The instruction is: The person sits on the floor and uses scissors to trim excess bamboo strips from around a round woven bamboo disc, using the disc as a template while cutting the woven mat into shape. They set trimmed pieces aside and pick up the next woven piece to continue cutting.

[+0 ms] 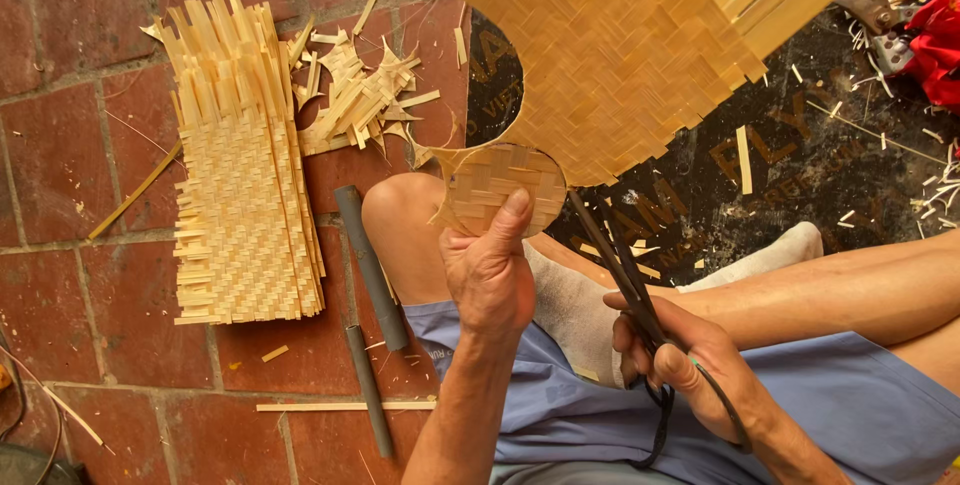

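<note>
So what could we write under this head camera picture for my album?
Left hand holds a woven bamboo mat while right hand cuts its edge with black scissors.

The woven bamboo sheet (620, 45) runs past the top edge — scissor tips hidden behind it.

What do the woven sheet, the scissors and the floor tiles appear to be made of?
Woven sheet: flat pale bamboo-like strips, matt, plaited crosswise. Scissors: dark metal blades, seemingly, with black loop handles. Floor tiles: reddish fired clay, probably terracotta, unglazed and dusty.
</note>
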Motion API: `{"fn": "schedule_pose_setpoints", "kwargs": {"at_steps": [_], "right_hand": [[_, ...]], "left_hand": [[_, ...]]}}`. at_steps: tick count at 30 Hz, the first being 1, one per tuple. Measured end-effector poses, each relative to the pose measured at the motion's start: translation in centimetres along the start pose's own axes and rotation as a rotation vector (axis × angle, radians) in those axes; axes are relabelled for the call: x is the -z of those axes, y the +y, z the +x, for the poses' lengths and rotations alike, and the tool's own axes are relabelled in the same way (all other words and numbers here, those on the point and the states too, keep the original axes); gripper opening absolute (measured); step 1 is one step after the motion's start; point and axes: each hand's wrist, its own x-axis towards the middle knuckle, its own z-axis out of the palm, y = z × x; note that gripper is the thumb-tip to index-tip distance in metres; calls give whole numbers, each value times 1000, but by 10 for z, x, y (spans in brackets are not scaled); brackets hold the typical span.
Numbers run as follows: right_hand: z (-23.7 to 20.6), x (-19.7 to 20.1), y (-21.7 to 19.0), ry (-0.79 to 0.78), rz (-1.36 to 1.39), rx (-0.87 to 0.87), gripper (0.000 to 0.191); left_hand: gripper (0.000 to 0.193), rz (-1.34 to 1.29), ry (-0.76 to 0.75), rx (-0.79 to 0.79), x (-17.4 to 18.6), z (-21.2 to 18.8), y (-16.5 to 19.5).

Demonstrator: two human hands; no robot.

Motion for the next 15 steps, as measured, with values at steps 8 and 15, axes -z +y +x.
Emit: {"fn": "schedule_pose_setpoints", "kwargs": {"at_steps": [8,15], "right_hand": [[23,-4,-12,3,-27,28,103],[33,-14,-18,34,43,58,103]], "left_hand": [[19,187,-83,110,-5,-12,15],[18,224,-173,220,-12,-24,25]]}}
